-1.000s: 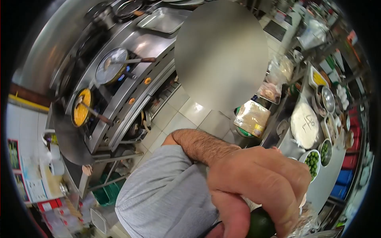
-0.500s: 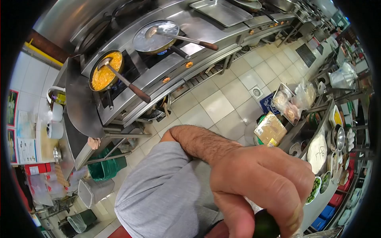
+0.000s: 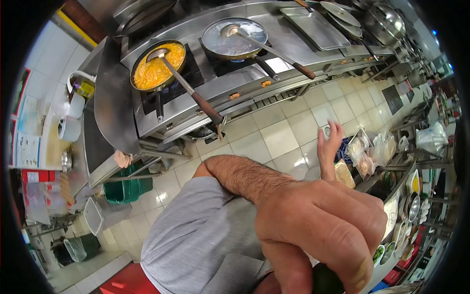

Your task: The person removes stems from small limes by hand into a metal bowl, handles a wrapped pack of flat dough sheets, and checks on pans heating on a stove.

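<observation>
My left hand is large in the foreground, its forearm coming from a grey sleeve at the left. Its fingers are curled round a dark green rounded object, mostly hidden beneath them. Beyond it, my right hand is raised with fingers apart, holding nothing; its forearm is hidden behind my left hand. On the stove, a pan of orange food holds a ladle. Beside it, a pan of cloudy liquid holds another ladle.
A metal tray and large metal bowls stand at the back. Bagged food and a counter with bowls are on the right. A green bin and a pale bin stand at the lower left.
The view has swung toward the stove, bringing both pans closer and more central. My right hand has come into view beyond my left hand, which keeps its grip on the dark green object.
</observation>
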The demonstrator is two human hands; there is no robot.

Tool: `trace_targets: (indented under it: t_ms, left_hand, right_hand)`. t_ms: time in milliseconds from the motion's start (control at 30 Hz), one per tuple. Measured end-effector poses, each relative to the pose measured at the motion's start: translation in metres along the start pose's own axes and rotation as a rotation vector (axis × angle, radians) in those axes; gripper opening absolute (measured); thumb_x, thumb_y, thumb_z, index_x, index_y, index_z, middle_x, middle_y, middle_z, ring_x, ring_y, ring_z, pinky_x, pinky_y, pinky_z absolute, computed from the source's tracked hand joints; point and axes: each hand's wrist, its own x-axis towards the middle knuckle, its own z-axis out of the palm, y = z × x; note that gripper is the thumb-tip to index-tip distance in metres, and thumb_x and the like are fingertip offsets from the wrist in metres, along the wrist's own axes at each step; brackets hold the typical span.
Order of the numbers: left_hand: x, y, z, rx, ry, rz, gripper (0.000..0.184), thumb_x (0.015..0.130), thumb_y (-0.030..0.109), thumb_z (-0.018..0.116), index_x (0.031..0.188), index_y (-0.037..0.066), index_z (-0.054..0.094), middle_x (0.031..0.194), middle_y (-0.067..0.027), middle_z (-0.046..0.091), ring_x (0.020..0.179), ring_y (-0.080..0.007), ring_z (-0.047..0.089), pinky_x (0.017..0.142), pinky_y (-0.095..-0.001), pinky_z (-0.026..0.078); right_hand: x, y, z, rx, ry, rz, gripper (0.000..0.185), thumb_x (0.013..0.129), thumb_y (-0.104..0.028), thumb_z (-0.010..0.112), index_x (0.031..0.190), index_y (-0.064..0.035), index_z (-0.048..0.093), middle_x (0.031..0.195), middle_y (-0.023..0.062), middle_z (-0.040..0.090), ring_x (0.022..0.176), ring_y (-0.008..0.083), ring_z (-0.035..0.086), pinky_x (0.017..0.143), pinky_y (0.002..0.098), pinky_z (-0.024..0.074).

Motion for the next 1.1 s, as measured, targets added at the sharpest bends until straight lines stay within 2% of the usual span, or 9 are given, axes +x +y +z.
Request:
trace_targets:
  t_ms: [133, 267, 333, 400, 467, 500, 700, 933, 1100]
  left_hand:
    - [0.001, 0.000, -0.012, 0.124, 0.010, -0.001, 0.052, 0.091, 0.050, 0.052, 0.097, -0.002, 0.060, 0.086, -0.0087, 0.055, 0.071, -0.0220, 0.052, 0.061, -0.0326, 0.042]
    - [0.001, -0.004, -0.017, 0.264, 0.026, 0.017, 0.052, 0.091, 0.049, 0.052, 0.096, -0.002, 0.060, 0.084, -0.0086, 0.056, 0.070, -0.0226, 0.053, 0.060, -0.0326, 0.042]
    - [0.004, -0.009, -0.018, 0.337, 0.060, 0.043, 0.051, 0.092, 0.048, 0.052, 0.096, -0.002, 0.060, 0.083, -0.0088, 0.056, 0.069, -0.0228, 0.054, 0.060, -0.0325, 0.042]
    - [0.006, -0.017, -0.022, 0.395, 0.088, 0.071, 0.051, 0.092, 0.048, 0.051, 0.096, -0.002, 0.060, 0.083, -0.0090, 0.057, 0.068, -0.0229, 0.054, 0.060, -0.0323, 0.042]
    - [0.007, -0.023, -0.028, 0.465, 0.075, 0.066, 0.050, 0.092, 0.048, 0.051, 0.096, -0.001, 0.060, 0.082, -0.0093, 0.057, 0.067, -0.0231, 0.054, 0.060, -0.0326, 0.042]
    - [0.007, -0.027, -0.031, 0.493, 0.073, 0.066, 0.050, 0.092, 0.047, 0.051, 0.096, -0.001, 0.060, 0.082, -0.0094, 0.057, 0.067, -0.0232, 0.054, 0.060, -0.0326, 0.042]
    - [0.008, -0.053, -0.041, 0.548, 0.102, 0.059, 0.049, 0.094, 0.047, 0.048, 0.095, -0.001, 0.060, 0.083, -0.0087, 0.058, 0.068, -0.0234, 0.055, 0.061, -0.0337, 0.043]
    - [0.010, -0.067, -0.048, 0.556, 0.120, 0.033, 0.050, 0.094, 0.047, 0.048, 0.095, -0.001, 0.060, 0.082, -0.0084, 0.057, 0.069, -0.0238, 0.055, 0.061, -0.0341, 0.043]
    - [0.009, -0.069, -0.050, 0.536, 0.135, 0.040, 0.050, 0.093, 0.047, 0.049, 0.094, -0.002, 0.060, 0.080, -0.0088, 0.056, 0.068, -0.0242, 0.054, 0.060, -0.0335, 0.043]
  right_hand:
    - [0.112, -0.063, 0.049, 0.065, -0.111, -0.485, 0.057, 0.072, -0.010, 0.073, 0.125, -0.0108, 0.051, 0.123, 0.0197, 0.048, 0.113, 0.0356, 0.047, 0.092, 0.0456, 0.0386]
    - [0.167, -0.051, 0.109, -0.182, -0.233, -0.524, 0.071, 0.071, -0.015, 0.075, 0.134, -0.0156, 0.041, 0.131, 0.0204, 0.043, 0.119, 0.0368, 0.044, 0.094, 0.0482, 0.0373]
    - [0.187, -0.040, 0.129, -0.358, -0.469, -0.425, 0.081, 0.069, -0.016, 0.075, 0.138, -0.0196, 0.033, 0.134, 0.0214, 0.039, 0.123, 0.0378, 0.040, 0.096, 0.0512, 0.0366]
    - [0.203, -0.033, 0.144, -0.372, -0.516, -0.459, 0.082, 0.069, -0.015, 0.074, 0.139, -0.0210, 0.031, 0.130, 0.0212, 0.043, 0.118, 0.0389, 0.046, 0.091, 0.0519, 0.0424]
    - [0.219, -0.031, 0.154, -0.346, -0.757, -0.340, 0.081, 0.070, -0.013, 0.072, 0.139, -0.0226, 0.030, 0.121, 0.0200, 0.048, 0.108, 0.0394, 0.055, 0.082, 0.0512, 0.0489]
    - [0.220, -0.027, 0.159, -0.369, -0.721, -0.421, 0.075, 0.073, -0.011, 0.068, 0.137, -0.0218, 0.030, 0.108, 0.0184, 0.055, 0.094, 0.0382, 0.062, 0.074, 0.0490, 0.0517]
    - [0.229, -0.009, 0.176, -0.289, -0.671, -0.486, 0.060, 0.080, -0.008, 0.059, 0.134, -0.0199, 0.033, 0.094, 0.0178, 0.059, 0.083, 0.0371, 0.063, 0.071, 0.0495, 0.0507]
    - [0.225, -0.011, 0.166, -0.317, -0.682, -0.414, 0.055, 0.084, -0.011, 0.056, 0.134, -0.0204, 0.037, 0.095, 0.0169, 0.059, 0.084, 0.0378, 0.062, 0.070, 0.0493, 0.0501]
    - [0.221, -0.014, 0.155, -0.168, -0.623, -0.397, 0.055, 0.083, -0.011, 0.056, 0.134, -0.0203, 0.039, 0.095, 0.0187, 0.060, 0.086, 0.0376, 0.062, 0.072, 0.0495, 0.0493]
